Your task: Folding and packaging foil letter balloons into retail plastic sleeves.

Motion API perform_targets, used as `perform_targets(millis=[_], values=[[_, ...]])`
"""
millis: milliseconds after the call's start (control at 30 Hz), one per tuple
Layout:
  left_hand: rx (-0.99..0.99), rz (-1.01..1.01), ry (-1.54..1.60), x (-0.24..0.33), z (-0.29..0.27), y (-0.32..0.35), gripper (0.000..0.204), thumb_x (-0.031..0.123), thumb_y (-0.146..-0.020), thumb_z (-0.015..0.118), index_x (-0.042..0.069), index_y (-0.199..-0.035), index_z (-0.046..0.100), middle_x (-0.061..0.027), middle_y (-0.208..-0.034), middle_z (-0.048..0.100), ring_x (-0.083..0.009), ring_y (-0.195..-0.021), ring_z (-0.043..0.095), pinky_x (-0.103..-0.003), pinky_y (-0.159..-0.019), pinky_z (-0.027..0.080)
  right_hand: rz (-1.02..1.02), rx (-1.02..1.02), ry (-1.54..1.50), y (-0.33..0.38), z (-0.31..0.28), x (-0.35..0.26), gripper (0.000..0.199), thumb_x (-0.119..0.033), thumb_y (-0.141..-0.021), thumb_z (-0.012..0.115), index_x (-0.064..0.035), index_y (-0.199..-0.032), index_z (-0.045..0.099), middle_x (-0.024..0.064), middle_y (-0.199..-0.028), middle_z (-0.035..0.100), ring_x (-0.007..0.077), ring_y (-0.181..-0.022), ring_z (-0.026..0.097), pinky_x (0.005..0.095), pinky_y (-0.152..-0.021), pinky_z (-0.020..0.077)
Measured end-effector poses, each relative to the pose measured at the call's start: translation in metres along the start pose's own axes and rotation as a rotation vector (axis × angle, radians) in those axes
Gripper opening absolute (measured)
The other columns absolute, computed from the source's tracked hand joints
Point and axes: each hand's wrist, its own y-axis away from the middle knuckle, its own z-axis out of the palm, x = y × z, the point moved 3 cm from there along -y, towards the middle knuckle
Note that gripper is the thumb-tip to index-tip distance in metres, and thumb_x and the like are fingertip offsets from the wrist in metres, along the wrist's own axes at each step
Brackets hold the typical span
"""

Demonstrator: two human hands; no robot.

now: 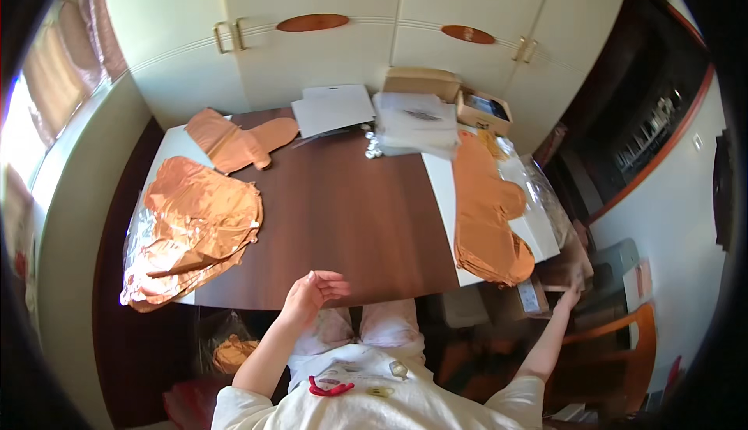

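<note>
My left hand point(314, 294) hangs over the near edge of the brown table point(351, 220), its fingers stretched out and nothing in it. To the far right, below table height, my right hand point(575, 294) reaches to a cardboard box point(538, 294); its fingers are too small and blurred to read. A stack of flat orange foil balloons point(487, 212) lies on the table's right side, nearest to that arm. On the left side rests a crumpled pile of shiny orange foil balloons point(199, 223). Behind it is another flat orange foil balloon point(241, 140).
Clear plastic bags point(417, 122), white sheets point(333, 109) and a small open box point(485, 111) sit along the table's back edge, before cream cabinets point(312, 56). A wooden chair point(639, 344) stands at right. More orange foil point(234, 354) lies below the table at left.
</note>
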Motion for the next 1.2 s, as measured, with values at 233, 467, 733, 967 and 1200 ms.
perform_targets(millis=[233, 467, 733, 967, 1200], values=[[0.064, -0.158, -0.515, -0.021, 0.017, 0.035, 0.027, 0.008, -0.09, 0.058, 0.004, -0.117, 0.06, -0.0012, -0.089, 0.064, -0.006, -0.079, 0.057, -0.023, -0.071, 0.048, -0.088, -0.436, -0.433, 0.284, 0.077, -0.081, 0.018, -0.023, -0.09, 0.052, -0.0088, -0.1, 0.056, -0.0009, -0.075, 0.052, 0.0066, -0.058, 0.046, 0.0181, -0.047, 0.0345], [-0.013, 0.043, -0.845, -0.038, 0.032, 0.046, 0.036, 0.012, -0.086, 0.065, 0.002, -0.119, 0.054, -0.0046, -0.082, 0.062, -0.0084, -0.074, 0.057, -0.023, -0.066, 0.048, 0.547, -1.805, -0.839, 0.536, 0.132, -0.13, 0.029, -0.033, -0.089, 0.056, -0.0072, -0.077, 0.053, -0.0018, -0.052, 0.035, 0.0082, -0.042, 0.027, 0.0261, -0.041, 0.0211], [0.607, 0.133, -0.686, -0.036, -0.1, 0.15, 0.011, 0.013, -0.088, 0.063, 0.002, -0.089, 0.065, 0.0018, -0.074, 0.061, -0.0056, -0.066, 0.055, -0.021, -0.06, 0.046, -0.715, -2.063, -0.342, 0.667, 0.211, -0.149, 0.017, -0.016, -0.087, 0.059, -0.0033, -0.098, 0.062, 0.0077, -0.091, 0.06, 0.0178, -0.078, 0.058, 0.028, -0.067, 0.0472], [1.566, -0.239, -0.389, -0.151, -0.319, 0.316, 0.029, 0.021, -0.09, 0.056, 0.002, -0.112, 0.061, -0.0085, -0.084, 0.066, -0.017, -0.069, 0.061, -0.028, -0.06, 0.047, -1.437, -1.927, -0.271, 0.776, 0.278, -0.147, 0.042, -0.032, -0.082, 0.063, -0.003, -0.111, 0.057, 0.0126, -0.116, 0.058, 0.03, -0.107, 0.055, 0.0394, -0.094, 0.0416], [1.457, -0.425, -0.799, -0.128, -0.306, 0.331, 0.059, 0.035, -0.086, 0.055, 0.009, -0.136, 0.04, -0.0214, -0.14, 0.037, -0.0357, -0.128, 0.037, -0.042, -0.104, 0.033, -1.445, -1.844, -0.125, 0.808, 0.296, -0.124, 0.014, -0.024, -0.076, 0.065, -0.0103, -0.08, 0.067, 0.0044, -0.086, 0.065, 0.0245, -0.09, 0.058, 0.0388, -0.079, 0.0433]])
